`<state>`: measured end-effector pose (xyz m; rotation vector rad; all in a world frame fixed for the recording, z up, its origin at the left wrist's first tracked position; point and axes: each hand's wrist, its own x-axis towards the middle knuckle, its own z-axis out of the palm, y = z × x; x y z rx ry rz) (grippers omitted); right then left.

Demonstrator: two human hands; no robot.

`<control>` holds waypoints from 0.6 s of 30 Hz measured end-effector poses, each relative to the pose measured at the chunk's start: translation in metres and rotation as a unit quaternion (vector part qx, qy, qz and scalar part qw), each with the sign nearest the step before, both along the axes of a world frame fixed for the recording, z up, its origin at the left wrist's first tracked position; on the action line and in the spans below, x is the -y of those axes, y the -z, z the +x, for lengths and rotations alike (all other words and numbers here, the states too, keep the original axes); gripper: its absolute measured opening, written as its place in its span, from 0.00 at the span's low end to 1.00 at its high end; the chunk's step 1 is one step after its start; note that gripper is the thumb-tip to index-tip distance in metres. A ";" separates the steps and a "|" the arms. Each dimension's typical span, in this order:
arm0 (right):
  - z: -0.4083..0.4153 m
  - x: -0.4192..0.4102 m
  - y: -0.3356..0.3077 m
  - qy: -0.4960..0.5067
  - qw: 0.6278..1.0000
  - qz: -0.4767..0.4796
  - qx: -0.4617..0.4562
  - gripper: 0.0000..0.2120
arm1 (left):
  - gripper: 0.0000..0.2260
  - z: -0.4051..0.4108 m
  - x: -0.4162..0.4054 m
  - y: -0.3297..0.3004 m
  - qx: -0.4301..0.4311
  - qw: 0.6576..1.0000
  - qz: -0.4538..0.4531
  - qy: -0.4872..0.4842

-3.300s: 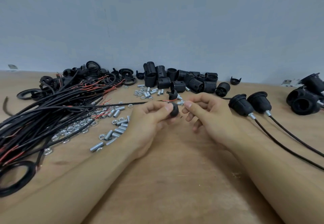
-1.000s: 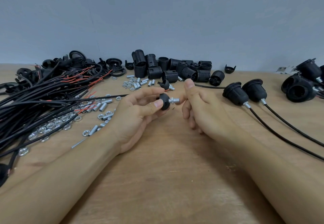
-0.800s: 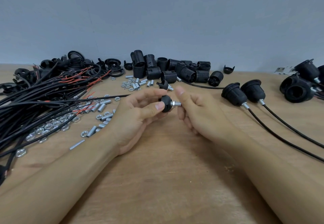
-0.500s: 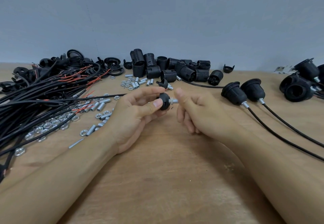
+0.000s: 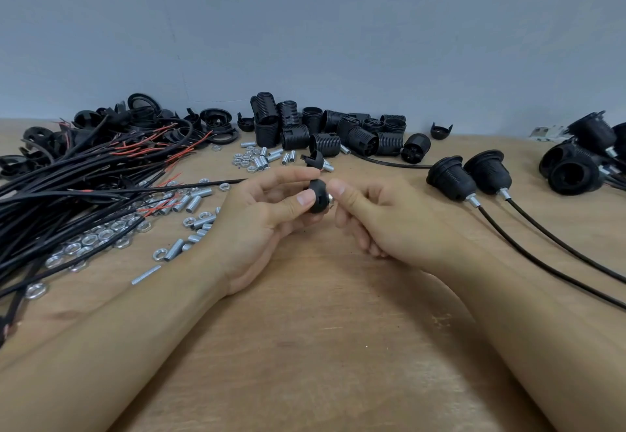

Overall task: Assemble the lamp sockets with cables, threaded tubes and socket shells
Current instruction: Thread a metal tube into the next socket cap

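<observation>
My left hand (image 5: pixel 264 218) holds a small black socket cap (image 5: pixel 317 198) between thumb and fingers above the table's middle. A short silver threaded tube (image 5: pixel 330 199) sticks out of the cap's right side, mostly hidden. My right hand (image 5: pixel 379 215) pinches that tube with thumb and forefinger. A second cap with a tube (image 5: pixel 316 160) lies just behind my hands. Two assembled sockets with cables (image 5: pixel 469 176) lie to the right.
A bundle of black cables with red wire ends (image 5: pixel 84 181) fills the left side. Loose nuts and threaded tubes (image 5: pixel 176 215) are scattered beside it. Black threaded socket shells (image 5: pixel 338 130) are piled at the back, more sockets (image 5: pixel 576 164) at far right. The wooden table (image 5: pixel 321 347) lies in front.
My right thumb and forefinger have closed in on the tube, which now shows less of its length beside the cap. My left hand keeps its hold on the cap.
</observation>
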<state>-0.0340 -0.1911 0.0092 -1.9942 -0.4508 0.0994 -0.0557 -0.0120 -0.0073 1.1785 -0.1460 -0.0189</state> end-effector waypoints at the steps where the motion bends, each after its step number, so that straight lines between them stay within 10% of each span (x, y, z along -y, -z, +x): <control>1: 0.000 -0.001 -0.001 0.012 1.000 0.002 -0.006 0.29 | 0.16 0.000 0.000 0.000 0.000 1.000 0.000 -0.001; 6: -0.002 0.000 -0.003 -0.006 1.000 0.014 0.011 0.14 | 0.16 0.000 0.000 0.000 0.000 1.000 -0.004 -0.001; 10: -0.001 0.000 -0.004 0.017 1.000 0.008 -0.025 0.31 | 0.15 -0.001 0.000 0.000 0.002 1.000 0.003 -0.003; 14: -0.001 -0.001 -0.004 -0.009 1.000 0.016 0.003 0.17 | 0.16 -0.001 0.000 0.000 0.003 1.000 0.003 -0.004; 18: -0.002 -0.001 -0.003 0.013 1.000 0.011 -0.008 0.27 | 0.16 -0.001 0.000 0.000 0.009 1.000 0.007 -0.004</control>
